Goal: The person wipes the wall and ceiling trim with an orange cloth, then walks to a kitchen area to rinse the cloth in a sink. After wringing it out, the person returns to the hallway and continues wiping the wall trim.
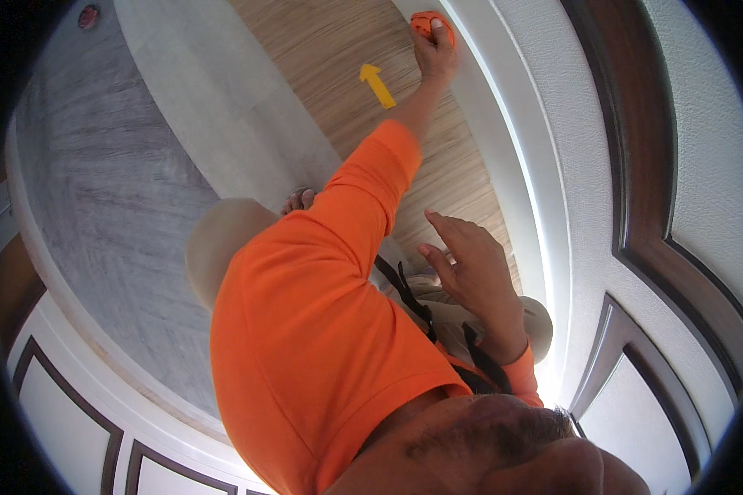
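Note:
My left hand [435, 56] reaches far out along the wood floor, arm in an orange short sleeve. Its fingers press down on a small orange pad [425, 21] that lies against the white baseboard [504, 124]; the hand covers part of the pad. My right hand [470, 268] hovers near my body above my lap, fingers spread and slightly curled, holding nothing. My orange shirt fills the lower middle of the view.
A yellow arrow sticker [377, 85] lies on the wood floor [330, 49] just left of my left forearm. A grey surface [115, 190] spreads to the left. My bent knee [223, 239] and bare toes [299, 199] show. White panelling with dark brown trim [636, 206] stands right.

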The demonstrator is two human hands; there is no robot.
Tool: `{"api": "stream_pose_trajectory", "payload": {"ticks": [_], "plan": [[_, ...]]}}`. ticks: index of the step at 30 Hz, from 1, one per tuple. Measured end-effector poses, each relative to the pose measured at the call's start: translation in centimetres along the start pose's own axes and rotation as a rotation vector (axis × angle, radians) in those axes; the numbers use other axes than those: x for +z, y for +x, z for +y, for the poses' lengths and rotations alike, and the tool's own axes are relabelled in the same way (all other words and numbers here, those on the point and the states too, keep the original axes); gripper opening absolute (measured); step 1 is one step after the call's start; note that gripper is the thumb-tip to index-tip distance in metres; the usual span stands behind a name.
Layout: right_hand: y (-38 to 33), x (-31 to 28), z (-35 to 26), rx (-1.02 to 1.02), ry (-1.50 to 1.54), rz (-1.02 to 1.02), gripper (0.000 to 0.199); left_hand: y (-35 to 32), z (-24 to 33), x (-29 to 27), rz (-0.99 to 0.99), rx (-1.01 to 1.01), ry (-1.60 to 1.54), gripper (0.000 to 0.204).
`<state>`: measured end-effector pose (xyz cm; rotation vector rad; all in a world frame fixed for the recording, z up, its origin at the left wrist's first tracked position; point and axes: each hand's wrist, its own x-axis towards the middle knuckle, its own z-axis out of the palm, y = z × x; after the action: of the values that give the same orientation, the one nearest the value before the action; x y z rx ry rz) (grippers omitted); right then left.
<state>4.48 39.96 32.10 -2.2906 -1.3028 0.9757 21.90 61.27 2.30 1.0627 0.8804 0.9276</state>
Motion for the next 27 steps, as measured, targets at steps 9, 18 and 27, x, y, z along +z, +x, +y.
{"api": "stream_pose_trajectory", "payload": {"ticks": [9,18,27], "plan": [[-1.5,0.5,1.0,0.071,-0.022,-0.1,0.048,4.2,-4.7,2.4,0.2,0.064,-0.439,0.027],[-2.7,0.3,1.5,0.045,-0.018,-0.134,0.051,-13.6,-7.1,6.3,0.522,-0.617,-0.456,0.034],[-5.0,0.0,2.1,0.094,-0.004,-0.079,0.052,-3.4,-2.2,3.6,0.04,-0.101,-0.068,0.057]]}}
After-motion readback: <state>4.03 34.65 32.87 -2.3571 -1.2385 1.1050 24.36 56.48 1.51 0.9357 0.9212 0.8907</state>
